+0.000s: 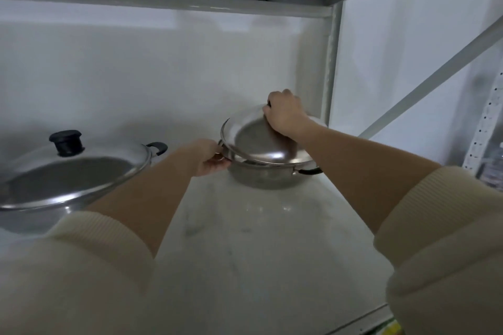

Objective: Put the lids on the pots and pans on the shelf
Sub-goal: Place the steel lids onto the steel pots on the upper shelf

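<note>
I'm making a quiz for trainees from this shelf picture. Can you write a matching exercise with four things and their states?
Things:
1. left hand
2. right hand
3. small steel lid
4. large wok lid

States:
A. seated flat, untouched
B. tilted over the small pot
C. gripping the knob on top
D. holding the pot's side handle

Pairs: 1-D, 2-C, 3-B, 4-A

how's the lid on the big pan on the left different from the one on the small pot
The large lid lies flat on its pan with no hand on it, its black knob showing. The small lid sits tilted on the small pot, its knob covered by the right hand, and is narrower. Both are shiny domed metal.
</note>
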Motion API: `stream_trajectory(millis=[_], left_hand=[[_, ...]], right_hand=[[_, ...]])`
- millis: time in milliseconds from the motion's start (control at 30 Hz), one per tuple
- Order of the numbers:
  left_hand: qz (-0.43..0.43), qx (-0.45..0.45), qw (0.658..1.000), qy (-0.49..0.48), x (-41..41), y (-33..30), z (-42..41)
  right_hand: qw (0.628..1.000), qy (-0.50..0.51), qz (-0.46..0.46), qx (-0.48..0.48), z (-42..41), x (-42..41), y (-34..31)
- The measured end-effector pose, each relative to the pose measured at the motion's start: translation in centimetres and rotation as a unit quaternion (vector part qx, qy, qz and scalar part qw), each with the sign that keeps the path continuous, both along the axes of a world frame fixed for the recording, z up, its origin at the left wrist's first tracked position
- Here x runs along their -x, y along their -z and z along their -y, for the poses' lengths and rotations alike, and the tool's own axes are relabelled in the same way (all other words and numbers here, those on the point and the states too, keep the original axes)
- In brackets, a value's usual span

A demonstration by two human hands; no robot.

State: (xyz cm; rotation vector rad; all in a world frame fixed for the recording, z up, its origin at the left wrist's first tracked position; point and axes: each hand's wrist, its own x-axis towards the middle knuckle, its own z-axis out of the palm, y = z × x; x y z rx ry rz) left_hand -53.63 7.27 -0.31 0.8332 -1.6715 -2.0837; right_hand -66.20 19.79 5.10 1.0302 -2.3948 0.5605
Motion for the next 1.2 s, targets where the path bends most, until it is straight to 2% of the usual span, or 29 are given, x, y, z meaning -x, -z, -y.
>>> stream_trajectory(millis=[133,233,467,633,800,967,1033,1100,1200], left_hand=[[-0.011,-0.014,1.000,-0.012,0.1,0.5,-0.1],[-0.030,-0.060,0.998,-0.011,-0.2,0.5,0.2],[-0.030,-0.058,0.998,-0.002,-0.4,0.6,0.2],[-0.024,-0.031,0.999,-0.003,-0.4,0.7,0.0],[0.014,0.034,0.999,-0.015,-0.4,0.4,-0.2],[0.012,0.034,0.999,-0.019,-0.5,0.3,-0.5],[0.036,0.071,0.997,-0.020,-0.5,0.2,-0.7],[0.061,0.148,0.986,-0.034,-0.7,-0.1,-0.8],[0.074,0.313,0.944,-0.076,-1.0,-1.1,-0.6]], right_hand=[[1.000,-0.004,0.022,-0.013,1.6,0.4,1.4],[1.000,0.002,0.024,-0.020,1.8,0.4,1.4],[0.999,-0.005,0.030,-0.033,2.4,0.5,1.4],[0.998,0.004,0.044,-0.034,2.1,0.4,2.1],[0.998,0.008,0.053,-0.042,2.1,0.4,1.8],[0.996,0.020,0.044,-0.069,2.1,0.1,1.6],[0.995,0.028,0.043,-0.084,2.0,-0.1,1.7],[0.994,0.050,0.016,-0.095,1.6,-0.8,1.8],[0.993,0.060,-0.065,-0.083,0.8,-2.7,1.8]])
